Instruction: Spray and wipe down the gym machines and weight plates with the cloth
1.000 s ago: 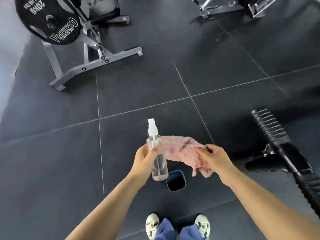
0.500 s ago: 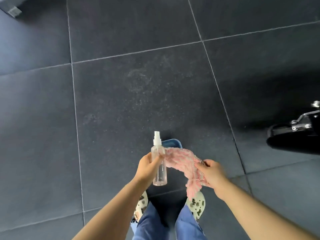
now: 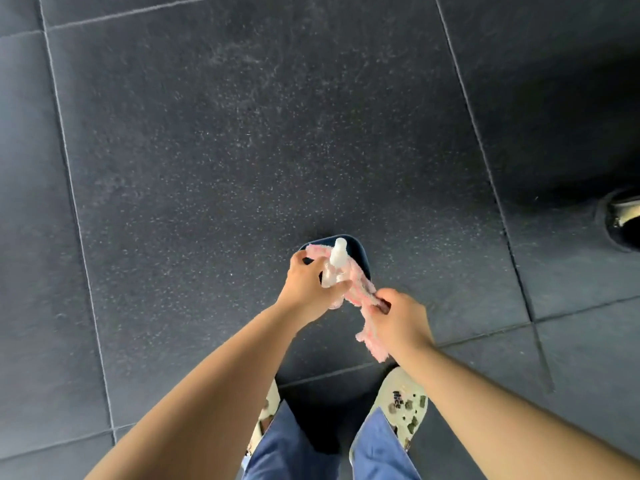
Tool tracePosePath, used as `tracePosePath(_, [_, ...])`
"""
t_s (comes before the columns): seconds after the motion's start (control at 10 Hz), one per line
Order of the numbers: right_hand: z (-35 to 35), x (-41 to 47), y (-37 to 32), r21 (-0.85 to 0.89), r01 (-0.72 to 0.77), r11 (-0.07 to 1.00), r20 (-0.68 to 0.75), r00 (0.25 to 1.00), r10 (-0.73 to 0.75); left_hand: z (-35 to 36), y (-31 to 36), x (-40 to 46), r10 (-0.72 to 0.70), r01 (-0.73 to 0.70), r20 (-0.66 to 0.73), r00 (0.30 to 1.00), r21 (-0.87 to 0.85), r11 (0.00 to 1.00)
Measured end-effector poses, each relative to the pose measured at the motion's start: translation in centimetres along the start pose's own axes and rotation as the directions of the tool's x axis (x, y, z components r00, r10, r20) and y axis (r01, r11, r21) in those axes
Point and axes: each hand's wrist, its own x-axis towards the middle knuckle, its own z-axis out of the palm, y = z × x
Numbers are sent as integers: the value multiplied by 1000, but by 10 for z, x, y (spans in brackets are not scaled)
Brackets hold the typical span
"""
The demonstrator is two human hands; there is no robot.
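Now | left hand [image 3: 306,289] grips clear spray bottle [image 3: 334,270], white nozzle up | right hand [image 3: 398,315] pinches fluffy pink cloth [image 3: 363,296], crumpled, draped between both.

Clear spray bottle [image 3: 333,271], white nozzle up, tilted toward camera, gripped in left hand [image 3: 306,292]. Pink fluffy cloth [image 3: 360,292] draped behind the bottle, its other end pinched in right hand [image 3: 398,318], tail hanging down.

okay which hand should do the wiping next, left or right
Probably the right hand: it already pinches the pink fluffy cloth, while the left hand grips the clear plastic spray bottle.
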Motion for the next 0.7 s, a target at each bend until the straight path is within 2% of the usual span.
tracePosePath(0.1, [11,11,1,-53,7,999,48,999,-4,7,-5,13,48,-43,-64,997,78,996])
tracePosePath(0.2, [30,24,14,-281,65,957,217,976,-2,14,-11,29,77,-68,-183,980,52,996])
tracePosePath(0.3, [41,30,21,-298,87,950,283,959,2,21,-17,42,26,-30,-197,980,-16,999])
tracePosePath(0.5, [43,32,30,-189,87,978,199,979,-49,44,-31,65,-114,108,-108,988,-64,992])
tracePosePath(0.6, [35,30,35,-163,75,984,192,980,-42,49,-33,67,-218,206,-120,969,-106,973])
tracePosePath(0.7, [29,31,38,-135,59,989,174,984,-35,51,-33,63,-244,235,-125,962,-83,968])
